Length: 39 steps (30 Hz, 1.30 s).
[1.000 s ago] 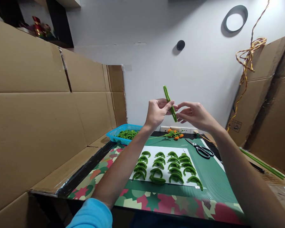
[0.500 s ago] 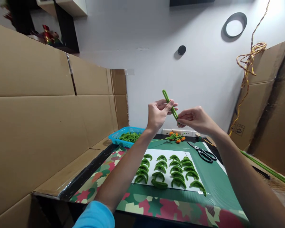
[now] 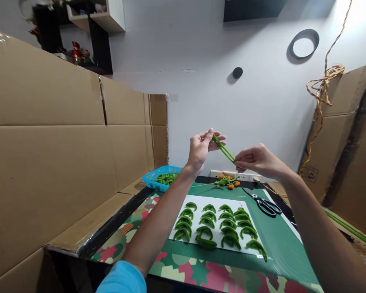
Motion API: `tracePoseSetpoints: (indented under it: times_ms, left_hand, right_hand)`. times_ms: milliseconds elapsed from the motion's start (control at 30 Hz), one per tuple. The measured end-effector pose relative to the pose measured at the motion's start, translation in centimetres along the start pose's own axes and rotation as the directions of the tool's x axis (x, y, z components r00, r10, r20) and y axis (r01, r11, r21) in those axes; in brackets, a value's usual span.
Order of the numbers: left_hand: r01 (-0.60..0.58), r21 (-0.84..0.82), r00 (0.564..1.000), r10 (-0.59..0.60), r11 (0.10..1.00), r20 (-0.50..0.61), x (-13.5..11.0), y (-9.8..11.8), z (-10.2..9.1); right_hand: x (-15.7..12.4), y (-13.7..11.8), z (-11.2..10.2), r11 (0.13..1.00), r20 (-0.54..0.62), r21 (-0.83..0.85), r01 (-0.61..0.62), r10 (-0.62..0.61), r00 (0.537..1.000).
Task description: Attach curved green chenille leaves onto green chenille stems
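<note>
A thin loop of green pepper stretches slanting between my two hands, above the table. My left hand pinches its upper end with the thumb, the other fingers spread out behind. Its lower end is between the thumb and fingertips of my right hand. Below, curved green pepper slices lie in columns on a white sheet; part of the left column is close to my left forearm.
A blue basket of green slices stands at the back left. Orange flowers and black-handled scissors lie on the green mat. Cardboard walls flank the table; long green stems lie at the right.
The pepper loop has come down and tilted flatter. My left hand has shifted its pinch to the loop's upper end, while my right hand moved slightly right. The camera view has tipped up a little.
</note>
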<state>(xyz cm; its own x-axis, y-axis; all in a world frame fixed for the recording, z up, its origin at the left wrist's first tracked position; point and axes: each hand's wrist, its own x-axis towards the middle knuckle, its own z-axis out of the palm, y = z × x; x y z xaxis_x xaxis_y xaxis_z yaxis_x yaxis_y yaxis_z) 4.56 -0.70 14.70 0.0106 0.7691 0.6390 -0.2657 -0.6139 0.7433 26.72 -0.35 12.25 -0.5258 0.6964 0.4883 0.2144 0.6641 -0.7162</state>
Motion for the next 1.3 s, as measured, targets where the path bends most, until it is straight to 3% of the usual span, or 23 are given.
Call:
tracePoseSetpoints:
  times_ms: [133, 233, 333, 500, 767, 1033, 1300]
  left_hand:
    - [0.097, -0.263, 0.995, -0.103, 0.96, -0.008, -0.4, -0.8, 1.0]
    - [0.148, -0.53, 0.988, -0.15, 0.835, 0.039, -0.5, -0.9, 1.4]
    - [0.218, -0.658, 0.976, -0.15, 0.72, 0.159, -0.6, -0.6, 1.4]
    - [0.277, -0.695, 0.959, -0.143, 0.664, 0.245, -0.7, -0.2, 1.0]
    - [0.246, -0.688, 0.969, -0.15, 0.683, 0.198, -0.7, -0.2, 1.4]
    - [0.197, -0.641, 0.979, -0.112, 0.742, 0.172, -0.8, -0.3, 1.4]
    - [0.22, -0.617, 0.975, -0.152, 0.755, 0.162, -0.8, 0.0, 1.4]
  right_hand:
    - [0.2, -0.1, 0.7, 0.999, -0.072, -0.025, 0.033, -0.035, 0.997]
    - [0.4, -0.3, 1.2, 0.999, -0.063, -0.017, 0.028, -0.029, 0.998]
    - [0.5, -0.4, 1.7, 1.0, -0.018, -0.007, 0.021, -0.021, 1.0]
    - [0.7, -0.2, 2.1, 0.999, 0.033, 0.038, 0.013, -0.014, 0.999]
    - [0.8, 0.4, 2.2, 0.997, 0.084, 0.082, 0.004, -0.011, 0.996]
    - [0.7, -0.5, 2.3, 0.999, 0.108, 0.038, 0.006, -0.01, 0.994]
    - [0.8, -0.3, 2.5, 0.999, 0.106, 0.027, -0.018, 0.015, 0.994]
